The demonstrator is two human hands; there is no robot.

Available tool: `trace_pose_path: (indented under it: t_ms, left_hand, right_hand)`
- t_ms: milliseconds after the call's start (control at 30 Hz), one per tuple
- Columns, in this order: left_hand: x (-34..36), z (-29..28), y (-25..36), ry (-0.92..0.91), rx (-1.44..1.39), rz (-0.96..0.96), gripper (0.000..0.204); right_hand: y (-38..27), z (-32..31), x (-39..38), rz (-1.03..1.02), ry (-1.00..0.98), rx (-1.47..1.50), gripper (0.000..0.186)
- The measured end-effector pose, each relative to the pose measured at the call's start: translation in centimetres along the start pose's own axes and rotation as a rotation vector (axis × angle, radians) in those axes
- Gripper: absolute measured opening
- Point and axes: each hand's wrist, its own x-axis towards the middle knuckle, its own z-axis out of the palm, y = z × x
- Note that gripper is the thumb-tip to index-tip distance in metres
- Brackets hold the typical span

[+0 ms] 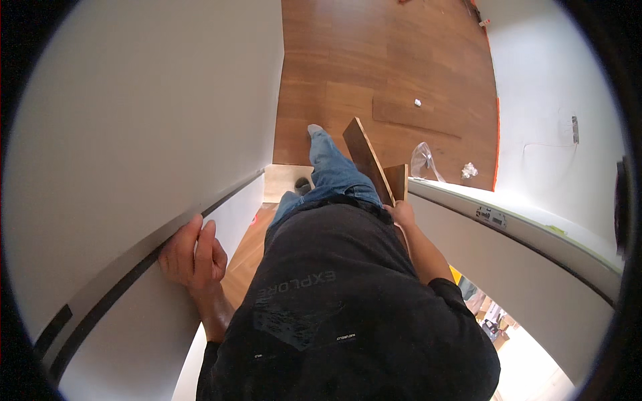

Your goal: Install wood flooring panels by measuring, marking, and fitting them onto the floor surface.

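Note:
Two brown wooden boards [366, 157] with pale cut edges stand tilted at my right side, and my right hand [400, 212] is closed on them near their lower visible part. My left hand [192, 257], loosely bent with nothing visible in it, rests against the white doorway jamb [231, 212] with its dark strip. My legs in blue jeans [334, 170] are at the doorway, one socked foot on the wooden floor beyond the pale threshold [281, 179]. My dark shirt hides the lower ends of the boards.
A white wall [154, 87] rises at left. The right jamb [508, 240] carries a metal fitting [490, 215]. Beyond lie wooden flooring [334, 53], a plastic bag [424, 164] and crumpled white scraps [469, 170], beside a white wall with a thin wire. Cluttered items [491, 317] show at lower right.

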Motion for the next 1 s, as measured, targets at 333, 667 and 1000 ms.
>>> trace_pose_path:
  t_ms: [333, 667, 1000]
  left_hand:
    - [-2.5, 9.3, 3.0, -0.282, -0.626, -0.286, 0.037]
    - [-11.0, 20.0, 2.7, -0.934, -0.315, -0.532, 0.041]
    - [-16.3, 20.7, 4.9, -1.450, -0.010, -0.760, 0.040]
  right_hand:
    - [-4.5, -8.5, 12.4, -0.007, -0.047, 0.008, 0.069]
    - [-9.1, -18.4, 34.5, -0.017, -0.071, 0.064, 0.068]
    - [-14.2, -32.1, 46.6, 0.014, -0.126, 0.046, 0.067]
